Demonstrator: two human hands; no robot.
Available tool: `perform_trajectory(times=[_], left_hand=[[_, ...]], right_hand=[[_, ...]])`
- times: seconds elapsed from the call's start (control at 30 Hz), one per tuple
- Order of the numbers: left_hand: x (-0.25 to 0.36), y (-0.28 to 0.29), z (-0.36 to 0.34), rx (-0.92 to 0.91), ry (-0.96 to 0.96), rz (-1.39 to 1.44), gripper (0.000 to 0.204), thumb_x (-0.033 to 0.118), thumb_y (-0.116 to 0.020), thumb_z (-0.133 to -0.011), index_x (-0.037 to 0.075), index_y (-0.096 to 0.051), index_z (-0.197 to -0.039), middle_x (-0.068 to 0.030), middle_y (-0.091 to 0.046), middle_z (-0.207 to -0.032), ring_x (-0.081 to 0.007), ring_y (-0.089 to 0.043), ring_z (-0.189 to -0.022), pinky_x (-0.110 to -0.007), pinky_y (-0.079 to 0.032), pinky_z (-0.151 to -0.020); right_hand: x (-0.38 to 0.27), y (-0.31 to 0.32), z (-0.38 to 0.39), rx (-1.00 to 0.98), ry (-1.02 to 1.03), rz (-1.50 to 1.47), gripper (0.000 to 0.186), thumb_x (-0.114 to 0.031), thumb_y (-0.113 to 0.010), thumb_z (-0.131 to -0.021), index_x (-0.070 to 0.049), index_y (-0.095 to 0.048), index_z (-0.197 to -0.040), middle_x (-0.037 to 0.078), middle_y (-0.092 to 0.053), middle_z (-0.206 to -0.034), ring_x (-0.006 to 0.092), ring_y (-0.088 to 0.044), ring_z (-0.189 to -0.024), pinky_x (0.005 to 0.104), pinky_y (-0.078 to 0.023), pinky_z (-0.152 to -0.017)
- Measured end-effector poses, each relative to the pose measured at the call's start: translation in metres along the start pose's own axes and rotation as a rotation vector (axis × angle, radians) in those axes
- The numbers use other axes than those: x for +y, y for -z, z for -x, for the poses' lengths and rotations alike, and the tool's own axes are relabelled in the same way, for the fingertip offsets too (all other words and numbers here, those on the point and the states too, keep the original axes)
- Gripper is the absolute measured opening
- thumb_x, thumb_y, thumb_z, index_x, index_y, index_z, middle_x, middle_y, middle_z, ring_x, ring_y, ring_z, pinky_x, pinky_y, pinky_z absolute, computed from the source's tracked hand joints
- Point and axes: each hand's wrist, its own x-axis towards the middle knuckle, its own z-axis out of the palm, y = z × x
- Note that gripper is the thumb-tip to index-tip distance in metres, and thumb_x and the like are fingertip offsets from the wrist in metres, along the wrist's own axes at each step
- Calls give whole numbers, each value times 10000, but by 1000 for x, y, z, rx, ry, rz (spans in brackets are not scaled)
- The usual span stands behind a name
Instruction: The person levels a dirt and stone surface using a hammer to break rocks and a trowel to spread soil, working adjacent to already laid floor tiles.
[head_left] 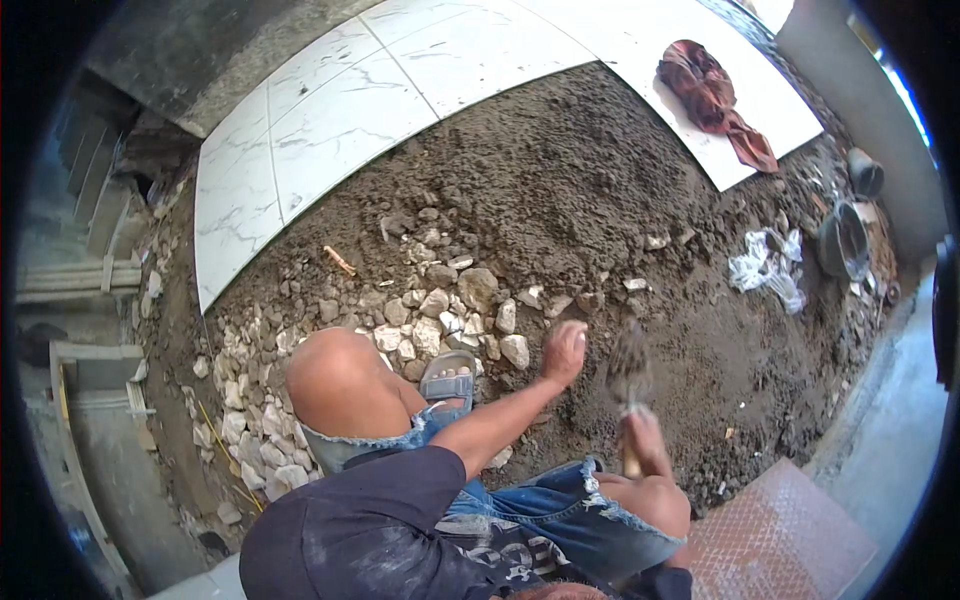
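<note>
trowel with a dirt-smeared blade and pale handle (629, 374), head view: located right of centre above damp dark-brown soil (755, 350), blade pointing away from the person; contact with the ground cannot be told. right hand (649, 440): fingers closed round the handle. left hand (566, 353): fingers partly curled, near pale broken stones (428, 334); any hold cannot be told. crumpled dark-red cloth (697, 88) lies on a white rectangular tile (775, 115).

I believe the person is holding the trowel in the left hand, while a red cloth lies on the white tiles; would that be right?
Not quite: the head view shows the trowel in the right hand, not the left hand. The red cloth does lie on the white tiles.
</note>
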Motion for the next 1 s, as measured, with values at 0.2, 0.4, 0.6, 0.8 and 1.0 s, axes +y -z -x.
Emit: perform_trajectory(times=[0.2, 0.4, 0.6, 0.8, 1.0], left_hand=[[-12, 95, -161, -131, 180, -280, 377, 266, -546, -886, 44, -547, -1191, -162, -567, -1177, -359, -550, -1085, -444, -445, -933], [18, 286, -331, -923, 11, -1259, 202, 101, -623, -740, 77, -726, -912, -131, -699, -971, -294, -681, -861, -395, -559, -720], [-92, 302, -318, -675, -10, -780, 210, 177, -614, -812, 72, -696, -975, -175, -676, -969, -329, -645, -931, -443, -523, -815], [-171, 251, -274, -249, 2, -668, 339, 174, -663, -850, 79, -575, -1164, -119, -519, -1032, -334, -550, -997, -480, -459, -852], [-165, 254, -289, -364, -60, -814, 177, 52, -535, -906, 37, -566, -1080, -140, -513, -1055, -301, -540, -1023, -483, -459, -854]], right_hand=[[-200, -41, -147, 246, 402, 927, 260, -204, -468, -894, 55, -477, -905, 301, -603, -812, 485, -591, -786, 511, -484, -669], [-284, -58, -148, 152, 554, 967, 256, -214, -490, -903, 22, -450, -992, 292, -605, -892, 450, -606, -844, 491, -487, -730], [-289, -85, -154, -66, 384, 1039, 331, -254, -446, -938, 69, -411, -996, 290, -618, -819, 423, -608, -707, 491, -503, -680], [-283, -144, -193, -59, 373, 1016, 316, -282, -475, -912, 21, -446, -1001, 291, -599, -849, 495, -569, -835, 540, -432, -712], [-301, -188, -236, -57, 343, 1057, 327, -281, -535, -894, 6, -492, -1046, 254, -611, -872, 387, -602, -789, 465, -460, -715]])
